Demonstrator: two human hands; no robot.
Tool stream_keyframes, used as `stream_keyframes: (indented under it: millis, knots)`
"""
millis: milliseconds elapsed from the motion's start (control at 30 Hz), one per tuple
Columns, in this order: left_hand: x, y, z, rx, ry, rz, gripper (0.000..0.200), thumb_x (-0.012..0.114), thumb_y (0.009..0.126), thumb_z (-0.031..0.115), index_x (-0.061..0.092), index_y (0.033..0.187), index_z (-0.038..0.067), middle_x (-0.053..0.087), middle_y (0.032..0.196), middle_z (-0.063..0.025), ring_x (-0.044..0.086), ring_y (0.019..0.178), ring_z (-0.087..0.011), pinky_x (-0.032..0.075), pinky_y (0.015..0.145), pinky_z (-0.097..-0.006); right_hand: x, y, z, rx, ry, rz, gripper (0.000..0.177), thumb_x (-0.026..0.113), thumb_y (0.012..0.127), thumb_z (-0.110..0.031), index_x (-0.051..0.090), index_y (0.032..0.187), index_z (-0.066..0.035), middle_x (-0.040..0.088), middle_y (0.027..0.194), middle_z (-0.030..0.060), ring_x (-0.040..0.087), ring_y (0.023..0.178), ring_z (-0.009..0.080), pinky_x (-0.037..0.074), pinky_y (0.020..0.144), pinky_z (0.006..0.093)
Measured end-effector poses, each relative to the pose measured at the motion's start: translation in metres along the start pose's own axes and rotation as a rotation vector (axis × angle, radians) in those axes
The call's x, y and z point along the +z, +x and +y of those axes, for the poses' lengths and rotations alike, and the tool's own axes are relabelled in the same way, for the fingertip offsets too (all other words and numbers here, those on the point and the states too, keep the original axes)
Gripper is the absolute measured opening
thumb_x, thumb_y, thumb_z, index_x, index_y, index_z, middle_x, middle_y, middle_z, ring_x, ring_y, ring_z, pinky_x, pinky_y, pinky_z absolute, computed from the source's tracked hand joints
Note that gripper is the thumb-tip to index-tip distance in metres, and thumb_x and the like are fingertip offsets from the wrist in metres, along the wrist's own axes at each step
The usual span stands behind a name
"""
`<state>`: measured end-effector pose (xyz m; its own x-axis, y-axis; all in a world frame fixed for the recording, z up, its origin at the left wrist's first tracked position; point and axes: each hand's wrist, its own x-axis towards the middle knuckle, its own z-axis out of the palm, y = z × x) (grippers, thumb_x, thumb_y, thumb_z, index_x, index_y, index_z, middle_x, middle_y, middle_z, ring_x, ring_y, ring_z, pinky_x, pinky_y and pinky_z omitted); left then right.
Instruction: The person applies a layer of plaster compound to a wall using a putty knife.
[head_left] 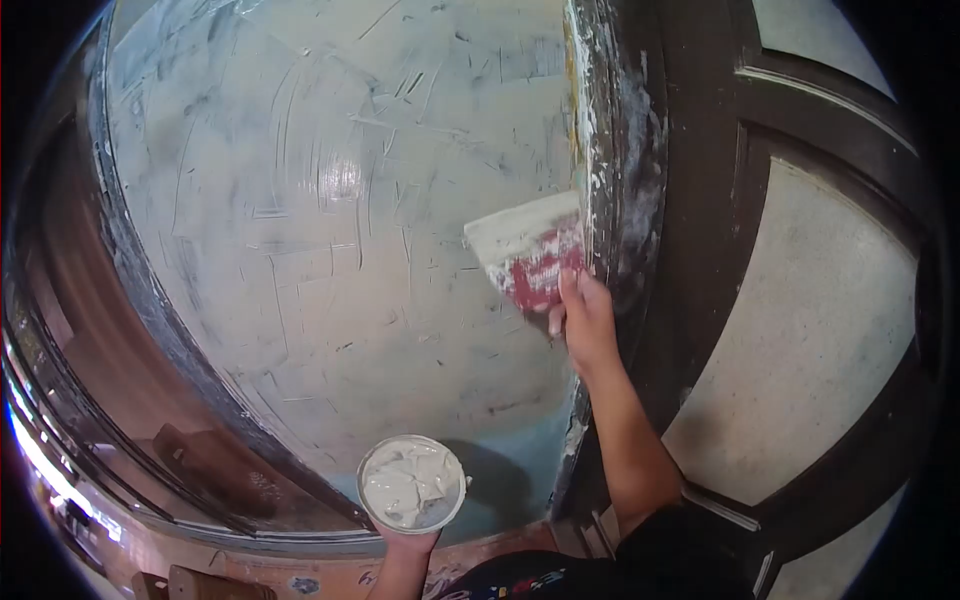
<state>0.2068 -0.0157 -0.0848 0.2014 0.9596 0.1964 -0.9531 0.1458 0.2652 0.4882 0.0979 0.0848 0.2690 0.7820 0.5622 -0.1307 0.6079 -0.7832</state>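
My right hand (pixel 588 312) grips a wide putty knife (pixel 538 262) with a red body smeared in white. Its broad blade is against the wall (pixel 330 230), close to the wall's right edge. Low in front of me, my left hand (pixel 408 540) holds up a round tub of white putty (pixel 412 484) from beneath, and most of the fingers are hidden under it. The putty's surface is uneven and heaped. Pale putty covers most of the wall, with many knife marks, and a bluish strip shows at the bottom.
A dark frame post (pixel 625 150) spotted with white runs up the wall's right side. Beyond it stands a dark panelled door (pixel 700 200) with pale insets. At left are a dark trim strip (pixel 170 300) and a brown railed area. Brown wooden furniture (pixel 210 583) sits at the lower left.
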Motion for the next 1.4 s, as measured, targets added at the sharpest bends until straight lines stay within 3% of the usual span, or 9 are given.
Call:
stream_keyframes:
  millis: [233, 533, 567, 700, 800, 1000, 1133, 1267, 1400]
  knots:
    - [0.001, -0.003, 0.019, -0.056, 0.062, -0.018, 0.078, 0.045, 0.090, 0.069, 0.039, 0.151, 0.021, 0.040, 0.155, -0.0116, 0.039, 0.139, -0.0439, 0.019, 0.109, -0.0794, -0.012, -0.042, 0.049, 0.223, 0.104, 0.052, 0.028, 0.047, 0.107, -0.029, 0.061, 0.102, -0.005, 0.063, 0.075, 0.0035, 0.048, 0.053, 0.0062, 0.037, 0.048, 0.0216]
    - [-0.001, -0.002, 0.050, -0.166, -0.220, 0.047, 0.079, 0.042, 0.090, 0.070, 0.037, 0.152, 0.022, 0.038, 0.156, -0.0100, 0.038, 0.140, -0.0434, 0.018, 0.109, -0.0799, 0.012, -0.010, 0.044, 0.151, -0.037, 0.126, 0.028, 0.048, 0.107, -0.031, 0.060, 0.098, -0.007, 0.058, 0.069, -0.0001, 0.046, 0.053, 0.0056, 0.036, 0.049, 0.0222]
    - [-0.004, -0.002, 0.052, -0.119, 0.179, -0.010, 0.079, 0.041, 0.090, 0.071, 0.037, 0.152, 0.022, 0.039, 0.156, -0.0094, 0.039, 0.140, -0.0432, 0.018, 0.109, -0.0798, 0.010, -0.029, 0.045, 0.215, -0.011, 0.148, 0.029, 0.048, 0.107, -0.032, 0.058, 0.095, -0.007, 0.056, 0.067, -0.0012, 0.046, 0.052, 0.0056, 0.034, 0.047, 0.0218]
    - [-0.016, -0.006, 0.060, -0.189, -0.123, 0.042, 0.080, 0.041, 0.090, 0.071, 0.038, 0.152, 0.022, 0.039, 0.156, -0.0109, 0.040, 0.139, -0.0436, 0.021, 0.108, -0.0804, -0.001, -0.056, 0.051, 0.207, 0.018, 0.176, 0.031, 0.048, 0.107, -0.034, 0.057, 0.096, -0.006, 0.055, 0.068, -0.0008, 0.045, 0.054, 0.0055, 0.034, 0.047, 0.0219]
    - [-0.020, -0.006, 0.059, -0.145, 0.211, 0.029, 0.080, 0.041, 0.089, 0.072, 0.038, 0.152, 0.022, 0.040, 0.155, -0.0111, 0.041, 0.138, -0.0436, 0.022, 0.107, -0.0807, 0.012, -0.022, 0.022, 0.079, -0.002, 0.182, 0.032, 0.047, 0.107, -0.034, 0.057, 0.093, -0.007, 0.055, 0.068, -0.0005, 0.046, 0.056, 0.0056, 0.035, 0.049, 0.0225]
    - [-0.033, -0.009, 0.059, -0.178, 0.291, 0.035, 0.079, 0.040, 0.090, 0.071, 0.038, 0.151, 0.022, 0.041, 0.154, -0.0115, 0.042, 0.137, -0.0436, 0.023, 0.107, -0.0804, -0.030, -0.051, 0.082, 0.188, -0.224, 0.146, 0.032, 0.051, 0.105, -0.037, 0.060, 0.097, -0.007, 0.050, 0.069, -0.0038, 0.042, 0.057, 0.0040, 0.033, 0.051, 0.0220]
    - [-0.037, -0.013, 0.056, -0.224, 0.169, 0.098, 0.078, 0.041, 0.091, 0.069, 0.039, 0.151, 0.020, 0.041, 0.154, -0.0116, 0.042, 0.137, -0.0431, 0.023, 0.108, -0.0786, -0.025, -0.065, 0.058, 0.213, -0.009, 0.125, 0.031, 0.050, 0.106, -0.038, 0.060, 0.101, -0.009, 0.051, 0.069, -0.0047, 0.042, 0.058, 0.0029, 0.030, 0.050, 0.0202]
    - [-0.040, -0.010, 0.049, -0.226, 0.220, 0.073, 0.074, 0.039, 0.093, 0.067, 0.041, 0.150, 0.019, 0.040, 0.155, -0.0109, 0.041, 0.138, -0.0428, 0.022, 0.109, -0.0782, -0.015, -0.014, 0.053, -0.008, -0.169, 0.186, 0.036, 0.050, 0.106, -0.034, 0.059, 0.087, -0.005, 0.050, 0.069, -0.0030, 0.040, 0.057, 0.0074, 0.033, 0.051, 0.0284]
    - [-0.024, -0.004, 0.039, -0.256, 0.226, 0.045, 0.071, 0.039, 0.094, 0.064, 0.044, 0.147, 0.019, 0.043, 0.153, -0.0104, 0.042, 0.137, -0.0420, 0.023, 0.108, -0.0781, -0.029, -0.019, 0.080, 0.184, -0.371, 0.180, 0.042, 0.053, 0.103, -0.037, 0.058, 0.081, -0.001, 0.050, 0.064, 0.0006, 0.042, 0.059, 0.0094, 0.035, 0.053, 0.0325]
